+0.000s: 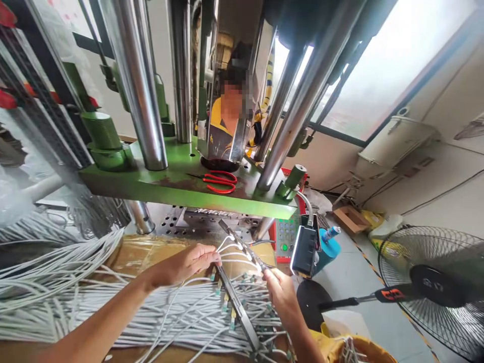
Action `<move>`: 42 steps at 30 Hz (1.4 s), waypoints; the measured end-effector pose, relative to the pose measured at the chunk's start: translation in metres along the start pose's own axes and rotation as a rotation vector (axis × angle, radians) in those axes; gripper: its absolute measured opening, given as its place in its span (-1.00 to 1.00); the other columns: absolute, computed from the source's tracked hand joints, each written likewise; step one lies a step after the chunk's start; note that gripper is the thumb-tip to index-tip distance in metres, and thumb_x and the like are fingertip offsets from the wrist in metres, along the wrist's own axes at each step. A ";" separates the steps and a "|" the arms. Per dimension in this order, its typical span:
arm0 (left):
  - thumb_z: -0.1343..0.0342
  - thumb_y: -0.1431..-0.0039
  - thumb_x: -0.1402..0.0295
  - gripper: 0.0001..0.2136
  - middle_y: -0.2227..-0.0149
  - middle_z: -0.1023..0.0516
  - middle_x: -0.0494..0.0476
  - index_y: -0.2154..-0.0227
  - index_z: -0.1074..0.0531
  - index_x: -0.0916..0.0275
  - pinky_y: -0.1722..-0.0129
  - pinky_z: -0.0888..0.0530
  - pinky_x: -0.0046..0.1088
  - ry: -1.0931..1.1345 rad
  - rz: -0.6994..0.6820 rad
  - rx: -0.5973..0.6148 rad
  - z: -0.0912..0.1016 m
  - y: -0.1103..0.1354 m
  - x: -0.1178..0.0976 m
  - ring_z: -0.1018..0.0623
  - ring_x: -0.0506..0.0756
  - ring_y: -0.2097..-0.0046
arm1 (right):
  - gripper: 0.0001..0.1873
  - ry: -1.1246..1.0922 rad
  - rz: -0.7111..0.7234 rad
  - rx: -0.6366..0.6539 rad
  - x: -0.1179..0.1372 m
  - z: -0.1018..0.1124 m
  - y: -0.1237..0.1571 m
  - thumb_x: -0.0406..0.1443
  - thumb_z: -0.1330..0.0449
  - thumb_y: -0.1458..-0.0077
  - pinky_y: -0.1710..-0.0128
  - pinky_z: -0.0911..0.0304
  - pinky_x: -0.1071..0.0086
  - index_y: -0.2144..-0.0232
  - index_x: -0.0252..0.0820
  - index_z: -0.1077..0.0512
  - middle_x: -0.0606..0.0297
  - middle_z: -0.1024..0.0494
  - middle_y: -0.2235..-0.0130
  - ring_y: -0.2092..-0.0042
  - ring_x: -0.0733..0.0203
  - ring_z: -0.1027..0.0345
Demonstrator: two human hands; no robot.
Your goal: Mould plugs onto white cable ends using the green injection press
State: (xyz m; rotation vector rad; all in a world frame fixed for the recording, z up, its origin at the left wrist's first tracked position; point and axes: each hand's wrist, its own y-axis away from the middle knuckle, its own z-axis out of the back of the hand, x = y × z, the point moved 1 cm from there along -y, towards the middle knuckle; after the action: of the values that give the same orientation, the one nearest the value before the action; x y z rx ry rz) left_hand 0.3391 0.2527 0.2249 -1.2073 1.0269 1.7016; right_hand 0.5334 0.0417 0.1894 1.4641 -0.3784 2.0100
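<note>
My left hand (198, 259) is closed, thumb and fingers pinching several white cables (236, 254) near their ends. Those ends sit along a narrow dark metal mold bar (245, 248), slanted above the workbench. My right hand (280, 285) is wrapped round the near end of that bar. Below my hands, a second long metal bar (238, 305) lies slanted across a thick spread of white cables (181, 307). Small greenish and brass-coloured connectors (233, 317) show at the cable ends beside it. My left fingertips are close to its far end; whether they touch it I cannot tell.
A green press plate (181, 189) with steel columns stands ahead, red-handled scissors (221, 182) on top. Under it is a metal mold block (207, 218). A control panel (286, 237) and a fan (431, 285) stand at right, a yellow container (363, 348) at lower right. A person (227, 121) appears behind the columns.
</note>
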 end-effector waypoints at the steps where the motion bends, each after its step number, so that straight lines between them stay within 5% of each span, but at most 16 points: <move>1: 0.01 -0.18 -0.06 -0.55 0.50 -0.28 0.01 0.33 -0.51 0.28 0.46 -0.22 -0.49 -0.004 0.012 0.042 -0.005 0.000 -0.003 -0.24 0.03 0.45 | -0.51 -0.040 -0.023 0.004 -0.004 0.002 0.004 0.13 -0.07 -0.08 0.64 0.14 0.42 0.55 -0.14 -0.32 0.49 -0.08 0.65 0.60 0.34 0.07; 8: 0.15 -0.24 -0.07 -0.48 0.54 -0.21 -0.04 0.27 -0.48 0.32 0.43 -0.21 -0.47 -0.139 0.040 0.102 -0.026 0.003 -0.007 -0.24 0.03 0.46 | -0.40 -0.304 -0.190 0.063 -0.025 0.001 0.022 0.25 -0.13 0.09 0.70 0.31 0.49 0.55 -0.18 -0.30 0.61 0.04 0.69 0.66 0.47 0.28; 24: 0.18 -0.28 -0.05 -0.48 0.51 -0.29 0.00 0.26 -0.49 0.31 0.37 -0.24 -0.44 -0.212 0.047 0.093 -0.027 0.018 -0.014 -0.29 0.03 0.44 | -0.43 -0.477 -0.284 0.135 -0.024 -0.001 0.038 0.20 -0.20 0.10 0.67 0.36 0.50 0.52 -0.20 -0.32 0.62 0.04 0.68 0.64 0.49 0.32; 29: 0.17 -0.26 -0.10 -0.46 0.54 -0.17 -0.06 0.23 -0.47 0.30 0.43 -0.17 -0.46 -0.127 0.059 0.128 -0.037 0.029 -0.021 -0.20 0.01 0.45 | -0.44 -0.125 -0.094 0.023 -0.024 0.001 0.042 0.20 -0.07 -0.03 0.60 0.15 0.45 0.58 -0.15 -0.24 0.51 -0.05 0.64 0.58 0.38 0.12; 34: 0.08 -0.24 -0.08 -0.50 0.52 -0.22 -0.03 0.41 -0.50 0.27 0.46 -0.14 -0.48 0.078 0.043 0.234 -0.067 0.074 -0.009 -0.19 -0.02 0.46 | -0.50 0.415 0.100 -0.132 -0.025 -0.004 0.040 0.10 0.05 -0.19 0.46 -0.04 0.38 0.59 -0.09 -0.19 0.40 -0.26 0.61 0.52 0.26 -0.10; 37: -0.04 -0.15 -0.08 -0.56 0.64 0.00 -0.14 0.49 -0.38 0.25 0.62 0.00 -0.52 0.574 0.081 -0.107 -0.050 0.097 0.012 0.00 -0.07 0.59 | -0.49 0.659 0.175 -0.144 -0.031 -0.001 0.035 0.08 0.12 -0.23 0.41 -0.13 0.36 0.54 -0.08 -0.31 0.29 -0.41 0.52 0.45 0.17 -0.28; 39: -0.14 -0.13 0.06 -0.67 0.64 0.10 -0.18 0.49 -0.31 0.23 0.68 0.07 -0.56 0.895 0.015 -0.538 -0.019 0.105 0.022 0.11 -0.09 0.62 | -0.49 0.806 0.301 -0.206 -0.038 0.002 0.034 0.07 0.13 -0.24 0.32 -0.21 0.33 0.36 -0.07 -0.46 0.19 -0.50 0.37 0.29 0.07 -0.40; 42: -0.03 -0.21 0.35 -0.83 0.64 0.07 -0.19 0.48 -0.26 0.24 0.71 0.03 -0.60 1.018 -0.116 -1.073 0.044 0.101 0.024 0.07 -0.09 0.65 | -0.56 0.908 0.452 -0.231 -0.051 -0.002 0.036 0.00 0.05 -0.25 0.25 -0.28 0.33 0.14 -0.07 -0.50 0.13 -0.53 0.26 0.19 0.05 -0.45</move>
State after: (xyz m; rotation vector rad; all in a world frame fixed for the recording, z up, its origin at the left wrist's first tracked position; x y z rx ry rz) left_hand 0.2261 0.2609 0.2279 -2.9346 0.4328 1.5083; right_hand 0.5192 -0.0003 0.1452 0.2369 -0.5357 2.6205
